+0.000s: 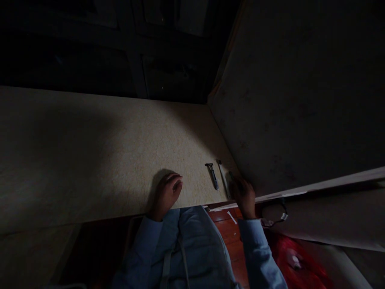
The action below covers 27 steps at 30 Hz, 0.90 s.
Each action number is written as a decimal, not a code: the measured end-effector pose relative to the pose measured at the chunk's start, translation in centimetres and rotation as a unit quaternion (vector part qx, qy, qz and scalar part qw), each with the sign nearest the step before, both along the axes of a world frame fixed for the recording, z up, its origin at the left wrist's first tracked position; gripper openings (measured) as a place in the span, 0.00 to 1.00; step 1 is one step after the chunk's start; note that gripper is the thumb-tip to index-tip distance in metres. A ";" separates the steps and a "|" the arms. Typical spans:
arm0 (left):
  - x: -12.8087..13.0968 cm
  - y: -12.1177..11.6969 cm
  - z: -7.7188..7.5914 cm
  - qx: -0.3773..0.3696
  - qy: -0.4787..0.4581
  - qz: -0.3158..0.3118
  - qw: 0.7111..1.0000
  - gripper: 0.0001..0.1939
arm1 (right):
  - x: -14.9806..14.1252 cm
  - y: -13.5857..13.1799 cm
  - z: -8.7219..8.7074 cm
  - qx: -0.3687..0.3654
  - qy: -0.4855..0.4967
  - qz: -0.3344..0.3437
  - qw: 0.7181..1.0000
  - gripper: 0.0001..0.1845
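Moving lightly should spare the slender white stick [223, 179] beside our right hand [244, 195] (grip too dark to tell), at a thin dark rod [231, 175] right on the beige counter [126, 152]; our left hand [167, 190] curls loosely.

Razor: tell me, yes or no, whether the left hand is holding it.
No, the razor lies on the table, with a bare gap between it and the left hand.

We note a beige, finely mottled flat tabletop [132, 144] at centre left; right of centre, a black-and-blue T-shaped implement [213, 175] and a slender whitish, dark-tipped stick [223, 179]; lower right, a light-blue cloth sleeve [254, 237] and a crumpled red bundle [282, 249].
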<state>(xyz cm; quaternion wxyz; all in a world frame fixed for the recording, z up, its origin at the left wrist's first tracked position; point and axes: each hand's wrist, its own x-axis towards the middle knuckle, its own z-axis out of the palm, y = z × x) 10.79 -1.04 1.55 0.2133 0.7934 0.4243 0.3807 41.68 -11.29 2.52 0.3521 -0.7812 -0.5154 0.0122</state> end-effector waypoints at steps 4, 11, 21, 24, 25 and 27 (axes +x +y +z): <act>0.0 0.1 0.0 -0.016 -0.022 0.001 1.000 0.08 | -2.8 -1.5 2.4 0.042 0.052 -0.009 0.998 0.20; -0.1 0.2 0.0 -0.045 -0.058 0.003 0.997 0.08 | -12.8 1.0 3.4 0.047 0.150 0.222 0.962 0.11; -0.2 0.0 0.0 -0.086 -0.118 0.032 0.989 0.13 | -16.7 5.3 -0.7 0.040 0.073 0.333 0.939 0.10; -0.1 -0.3 0.5 -0.091 -0.119 0.030 0.988 0.14 | -16.2 4.7 -0.8 0.059 0.078 0.344 0.934 0.10; -0.1 -0.3 0.6 -0.093 -0.118 0.031 0.988 0.14 | -16.1 4.6 -0.9 0.063 0.078 0.346 0.933 0.10; -0.1 -0.4 0.7 -0.094 -0.117 0.032 0.988 0.14 | -16.1 4.6 -1.0 0.070 0.072 0.350 0.931 0.10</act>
